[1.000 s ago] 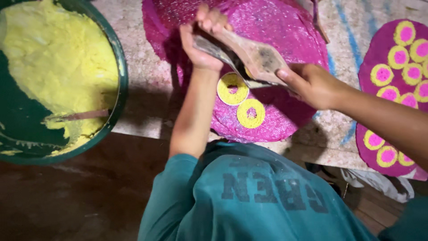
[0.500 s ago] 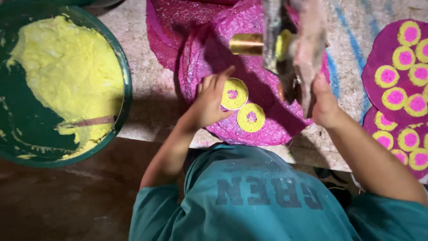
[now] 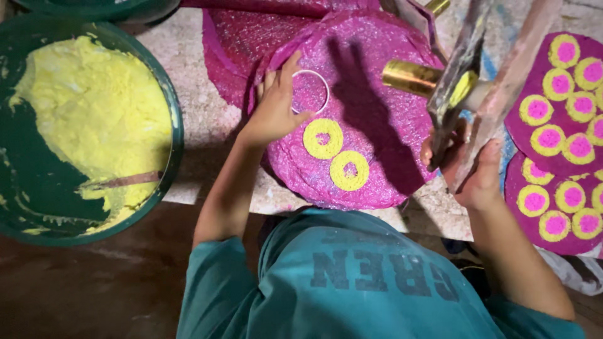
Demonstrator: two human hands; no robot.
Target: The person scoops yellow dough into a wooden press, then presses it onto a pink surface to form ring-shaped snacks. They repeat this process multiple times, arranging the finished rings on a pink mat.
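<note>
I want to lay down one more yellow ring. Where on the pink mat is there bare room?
The pink mat is bare on its right half, between the two yellow rings and the press tool in the right hand. Its upper left is crowded: the left hand holds a metal ring there.

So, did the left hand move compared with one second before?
Yes. The left hand left the wooden press and now rests on the pink sheet, holding a thin ring above the two yellow rings.
</note>
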